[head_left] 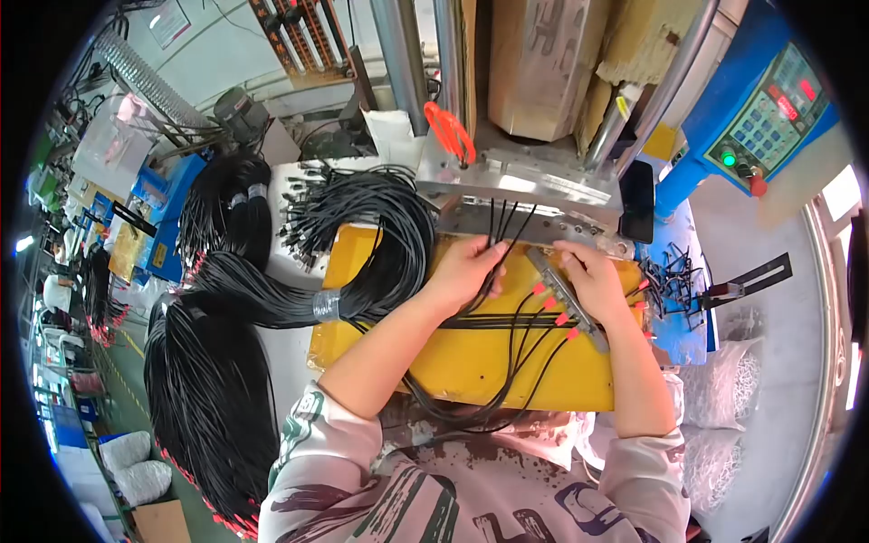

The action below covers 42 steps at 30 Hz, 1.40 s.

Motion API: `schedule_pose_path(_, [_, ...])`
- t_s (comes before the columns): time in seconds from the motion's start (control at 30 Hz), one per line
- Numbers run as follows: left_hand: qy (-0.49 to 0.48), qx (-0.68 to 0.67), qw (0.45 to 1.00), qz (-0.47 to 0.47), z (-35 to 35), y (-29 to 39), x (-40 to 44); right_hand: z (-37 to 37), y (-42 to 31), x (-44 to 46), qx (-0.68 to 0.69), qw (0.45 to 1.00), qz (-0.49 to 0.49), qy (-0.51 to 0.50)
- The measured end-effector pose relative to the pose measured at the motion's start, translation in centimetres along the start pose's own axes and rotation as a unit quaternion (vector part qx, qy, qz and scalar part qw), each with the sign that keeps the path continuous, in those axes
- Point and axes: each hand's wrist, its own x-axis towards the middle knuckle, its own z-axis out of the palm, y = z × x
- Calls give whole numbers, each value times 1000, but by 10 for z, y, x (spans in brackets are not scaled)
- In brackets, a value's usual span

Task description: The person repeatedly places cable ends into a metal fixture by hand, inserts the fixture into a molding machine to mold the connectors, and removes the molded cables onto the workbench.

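Note:
My left hand is closed around a few thin black cables, whose upper ends stick out above the fingers. My right hand has its thumb and fingers curled at the upper end of a slotted metal bar, gripping it. That bar lies slanted over a yellow work surface. Red-tipped cable ends sit along the bar's left side, and their black leads loop down toward the front edge. More red tips show by my right wrist.
A big coiled bundle of black cables lies left, bound with clear wrap. Another bundle hangs off the left side. Behind stands a metal press block. On the right are black scraps and a blue control panel.

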Motion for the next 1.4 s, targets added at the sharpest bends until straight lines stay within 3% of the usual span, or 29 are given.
schedule_pose_path(0.13, [-37,-30,999,12,0,3,-1,-1,-7,5,-59,998,-14,-12])
schedule_pose_path(0.37, [-41,-7,999,19,-2,0,2,5,5,3,-12,999,-26,22])
schedule_pose_path(0.53, [-32,-48,998,2,-3,6,-2,4,-4,1,-40,999,16,3])
schedule_pose_path(0.67, [-5,-93,996,2,7,33,-16,4,-4,11,-76,996,-39,31])
schedule_pose_path(0.77, [55,-116,992,-14,20,54,-14,-12,-29,45,-230,972,-33,-22])
schedule_pose_path(0.83, [9,-188,976,-109,18,69,15,-16,-8,111,-380,918,2,110])
schedule_pose_path(0.87, [-12,-223,962,-155,18,76,28,-19,28,149,-332,933,-28,138])
schedule_pose_path(0.93, [-34,-220,966,-132,6,55,64,-19,53,187,-281,943,-63,165])
schedule_pose_path(0.97, [-57,-216,969,-109,-3,38,84,-17,51,196,14,978,-15,207])
schedule_pose_path(1.0, [-81,-212,970,-89,-5,37,89,-15,50,201,307,922,37,231])
schedule_pose_path(1.03, [-82,-210,970,-89,-7,36,94,-14,49,206,571,783,83,233])
schedule_pose_path(1.17, [-20,-205,978,22,12,50,61,-16,42,196,509,818,153,219])
schedule_pose_path(1.33, [-4,-194,981,-10,15,50,44,-10,66,197,591,776,87,202])
schedule_pose_path(1.4, [-48,-234,971,20,14,56,52,-3,71,197,529,829,27,179])
